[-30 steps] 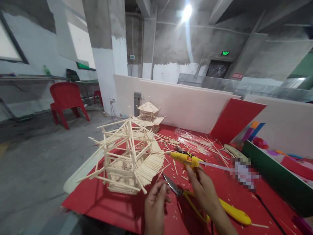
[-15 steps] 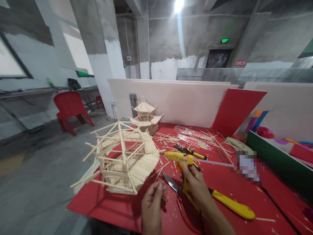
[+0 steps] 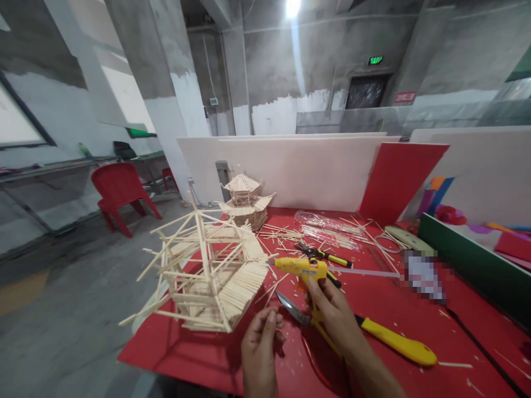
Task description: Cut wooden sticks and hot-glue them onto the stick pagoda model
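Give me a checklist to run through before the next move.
1. Glue gun in the right hand: ok.
2. Glue stick in the gun's rear: ok.
3. Nozzle pointing away from the left hand: ok, it is aimed toward the stick model.
4. Nozzle touching the model: cannot tell.
5. Left hand holding anything: cannot tell, it is curled.
6. Shears well away from the left hand: not ok, they lie close by.
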`<state>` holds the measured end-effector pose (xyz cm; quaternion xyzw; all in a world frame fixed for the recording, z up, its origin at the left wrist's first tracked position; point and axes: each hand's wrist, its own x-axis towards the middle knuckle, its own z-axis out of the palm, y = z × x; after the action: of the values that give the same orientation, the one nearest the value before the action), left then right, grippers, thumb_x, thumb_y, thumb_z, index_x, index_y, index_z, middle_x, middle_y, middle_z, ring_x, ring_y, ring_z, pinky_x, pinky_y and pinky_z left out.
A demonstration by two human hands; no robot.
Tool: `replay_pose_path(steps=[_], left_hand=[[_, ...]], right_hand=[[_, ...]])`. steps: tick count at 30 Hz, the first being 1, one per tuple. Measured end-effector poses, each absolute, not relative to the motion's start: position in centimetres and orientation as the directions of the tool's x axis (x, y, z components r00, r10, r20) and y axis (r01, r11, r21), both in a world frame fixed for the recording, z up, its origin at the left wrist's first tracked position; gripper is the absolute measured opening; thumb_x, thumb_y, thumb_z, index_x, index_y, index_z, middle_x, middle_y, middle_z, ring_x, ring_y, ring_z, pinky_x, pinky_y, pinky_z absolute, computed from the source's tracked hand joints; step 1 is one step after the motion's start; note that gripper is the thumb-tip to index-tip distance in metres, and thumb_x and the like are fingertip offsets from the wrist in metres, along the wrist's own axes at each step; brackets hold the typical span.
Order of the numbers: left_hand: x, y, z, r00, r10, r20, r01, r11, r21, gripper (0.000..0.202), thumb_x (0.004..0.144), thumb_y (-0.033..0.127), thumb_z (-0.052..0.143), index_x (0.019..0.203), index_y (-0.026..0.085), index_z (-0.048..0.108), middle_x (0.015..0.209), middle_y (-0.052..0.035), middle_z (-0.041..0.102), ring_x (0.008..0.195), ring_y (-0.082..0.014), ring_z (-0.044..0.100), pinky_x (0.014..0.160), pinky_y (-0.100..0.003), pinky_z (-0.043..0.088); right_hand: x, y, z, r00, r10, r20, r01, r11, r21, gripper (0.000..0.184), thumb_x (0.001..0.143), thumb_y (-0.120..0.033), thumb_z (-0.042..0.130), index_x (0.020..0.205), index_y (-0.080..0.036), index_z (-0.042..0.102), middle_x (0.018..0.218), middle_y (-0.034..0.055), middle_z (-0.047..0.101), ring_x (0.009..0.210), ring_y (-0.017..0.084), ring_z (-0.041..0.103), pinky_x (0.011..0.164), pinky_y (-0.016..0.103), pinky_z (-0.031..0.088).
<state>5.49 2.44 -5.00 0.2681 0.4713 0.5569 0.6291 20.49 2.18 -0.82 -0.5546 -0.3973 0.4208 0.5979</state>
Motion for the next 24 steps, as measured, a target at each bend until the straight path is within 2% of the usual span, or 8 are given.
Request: replay_pose_path(steps=[5, 17, 20, 24], left_hand=[[5.3, 2.4, -5.4, -0.066, 0.951, -0.304, -0.467, 0.239, 0.851, 0.057, 0.056, 0.056, 0.088, 0.094, 0.015, 0.075, 0.072, -0.0043, 0.072, 0.051, -0.0102, 0.057, 0.044, -0.019, 0.042], [5.1, 2.2, -5.3, -0.076, 0.948, -0.31, -0.475, 0.238, 0.847, 0.059, 0.051, 0.058, 0.089, 0.088, 0.014, 0.076, 0.07, -0.0051, 0.072, 0.05, -0.0104, 0.057, 0.044, -0.02, 0.042], [5.0, 2.2, -5.3, -0.069, 0.954, -0.292, -0.457, 0.23, 0.859, 0.059, 0.053, 0.06, 0.088, 0.089, 0.014, 0.076, 0.071, -0.0052, 0.072, 0.05, -0.0106, 0.056, 0.043, -0.02, 0.041], [4.9, 2.2, -5.2, -0.077, 0.955, -0.285, -0.456, 0.221, 0.862, 0.057, 0.054, 0.059, 0.088, 0.088, 0.014, 0.076, 0.07, -0.0047, 0.071, 0.05, -0.0098, 0.056, 0.044, -0.019, 0.041]], right_hand=[[20.1, 2.0, -0.8, 0.299, 0.953, 0.052, 0.092, 0.026, -0.995, 0.046, 0.089, -0.065, 0.054, 0.084, -0.02, 0.059, 0.068, -0.0014, 0.054, 0.06, 0.014, 0.046, 0.054, 0.025, 0.038], [19.6, 1.3, -0.6, 0.292, 0.956, 0.034, 0.127, -0.004, -0.992, 0.049, 0.088, -0.068, 0.053, 0.086, -0.019, 0.06, 0.072, 0.0005, 0.057, 0.065, 0.015, 0.05, 0.059, 0.026, 0.042], [19.6, 1.6, 0.0, 0.297, 0.952, 0.078, 0.185, 0.023, -0.983, 0.049, 0.089, -0.067, 0.051, 0.085, -0.019, 0.061, 0.071, 0.0007, 0.057, 0.063, 0.015, 0.049, 0.056, 0.026, 0.041], [19.6, 1.7, 1.2, 0.281, 0.944, 0.172, 0.347, 0.067, -0.936, 0.049, 0.092, -0.064, 0.049, 0.082, -0.018, 0.063, 0.072, 0.0031, 0.061, 0.065, 0.017, 0.054, 0.058, 0.026, 0.042]])
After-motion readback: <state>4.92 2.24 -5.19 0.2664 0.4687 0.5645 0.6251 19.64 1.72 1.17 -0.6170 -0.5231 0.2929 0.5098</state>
